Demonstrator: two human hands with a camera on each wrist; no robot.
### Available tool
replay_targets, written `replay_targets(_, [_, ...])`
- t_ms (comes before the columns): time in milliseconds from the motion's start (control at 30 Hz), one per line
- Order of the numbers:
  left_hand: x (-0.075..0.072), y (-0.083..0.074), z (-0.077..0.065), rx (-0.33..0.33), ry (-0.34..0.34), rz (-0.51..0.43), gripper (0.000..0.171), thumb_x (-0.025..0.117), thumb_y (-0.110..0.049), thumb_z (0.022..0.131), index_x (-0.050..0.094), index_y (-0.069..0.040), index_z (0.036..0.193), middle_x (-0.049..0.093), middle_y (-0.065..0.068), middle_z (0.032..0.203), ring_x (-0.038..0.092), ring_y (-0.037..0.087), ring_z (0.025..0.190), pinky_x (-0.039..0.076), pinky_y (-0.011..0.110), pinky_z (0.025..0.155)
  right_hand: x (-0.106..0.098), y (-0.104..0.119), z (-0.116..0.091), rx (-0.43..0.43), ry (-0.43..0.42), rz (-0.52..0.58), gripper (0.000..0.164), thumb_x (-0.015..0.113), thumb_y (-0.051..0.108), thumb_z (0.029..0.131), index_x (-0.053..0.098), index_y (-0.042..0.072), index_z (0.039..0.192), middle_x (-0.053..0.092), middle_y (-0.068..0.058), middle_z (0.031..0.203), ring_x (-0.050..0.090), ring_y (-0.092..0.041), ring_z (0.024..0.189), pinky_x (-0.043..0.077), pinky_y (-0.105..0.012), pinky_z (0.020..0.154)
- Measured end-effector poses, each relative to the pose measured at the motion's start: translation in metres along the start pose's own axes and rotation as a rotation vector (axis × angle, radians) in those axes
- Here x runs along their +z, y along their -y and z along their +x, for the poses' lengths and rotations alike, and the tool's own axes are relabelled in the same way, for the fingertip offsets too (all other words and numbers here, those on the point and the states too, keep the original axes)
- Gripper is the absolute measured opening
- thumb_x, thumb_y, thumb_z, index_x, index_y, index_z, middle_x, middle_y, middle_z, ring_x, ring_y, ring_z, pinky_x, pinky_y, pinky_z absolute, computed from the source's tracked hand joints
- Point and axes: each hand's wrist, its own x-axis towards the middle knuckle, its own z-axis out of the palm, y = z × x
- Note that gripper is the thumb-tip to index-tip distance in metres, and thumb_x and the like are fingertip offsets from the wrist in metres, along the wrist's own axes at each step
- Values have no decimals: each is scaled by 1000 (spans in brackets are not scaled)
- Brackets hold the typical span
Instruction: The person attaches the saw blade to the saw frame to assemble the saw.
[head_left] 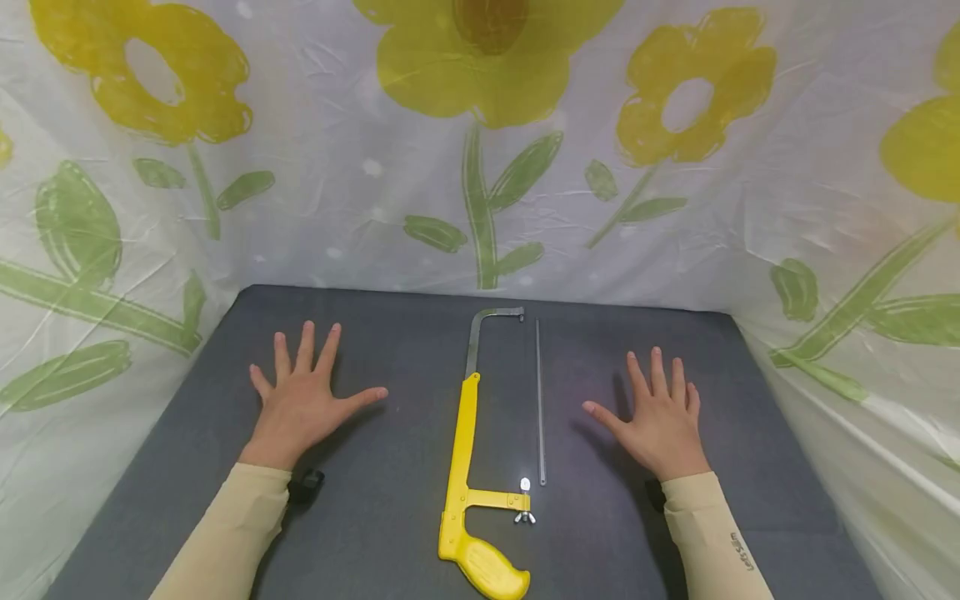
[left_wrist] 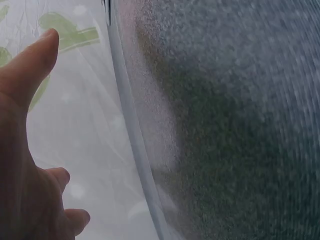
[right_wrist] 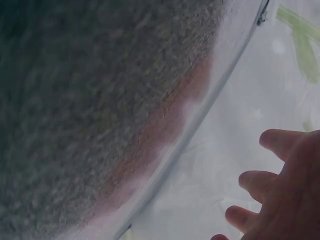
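Between the two hands lies a hacksaw frame (head_left: 463, 433) with a yellow body and handle, a grey metal arm at its far end and a wing nut (head_left: 525, 517) near the handle. Just right of it, apart from the frame, a thin grey saw blade (head_left: 540, 400) lies lengthwise. My left hand (head_left: 298, 408) is spread palm down to the left of the frame, holding nothing. To the right of the blade, my right hand (head_left: 662, 421) is likewise spread, with nothing in it. Both wrist views show fingers and the dark cloth, no tools.
A dark grey cloth covers the table (head_left: 390, 500). Behind and at both sides hangs a white curtain (head_left: 330, 200) printed with yellow flowers, meeting the table's far edge. Dark wrist devices sit by the cuffs of the beige sleeves (head_left: 232, 521).
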Motion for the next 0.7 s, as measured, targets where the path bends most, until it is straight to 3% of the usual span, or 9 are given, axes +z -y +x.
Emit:
replay_targets(400, [10, -12, 2, 15, -4, 3, 132, 62, -94, 81, 3, -23, 176, -8, 21, 181, -16, 59, 163, -4, 94, 111, 6, 24, 10, -38, 2, 26, 115, 62, 86, 88, 32, 14, 172, 14, -25, 180, 7, -58, 165, 12, -79, 124])
replay_targets(700, [16, -41, 10, 27, 12, -33, 131, 63, -93, 81, 3, -26, 176, -9, 16, 183, -17, 54, 165, -7, 90, 115, 14, 48, 15, -44, 61, 49, 114, 58, 88, 89, 28, 17, 173, 9, -22, 181, 2, -55, 166, 9, -76, 126])
